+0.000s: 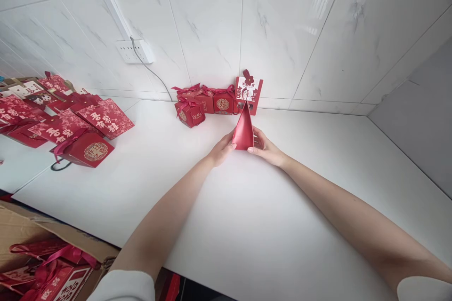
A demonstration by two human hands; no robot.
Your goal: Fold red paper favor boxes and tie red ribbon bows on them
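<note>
Between my two hands a red gift bag (243, 132) stands on the white table, its narrow side toward me and its top tapering to a point. My left hand (223, 148) grips the bag's left lower edge, with the thumb on the near face. On the opposite side my right hand (265, 146) holds the right lower edge, thumb in front and fingers behind. Just behind the bag a red and white gift bag (259, 91) with a dark red flower ornament leans near the wall. Left of it sit several red ribboned gift boxes (223, 103).
More red gift bags (108, 117) and a red box with gold print (92, 149) crowd the table's left side. A cardboard box (21, 223) of red packages sits at lower left. A grey cable (151, 71) hangs from the wall socket (136, 52).
</note>
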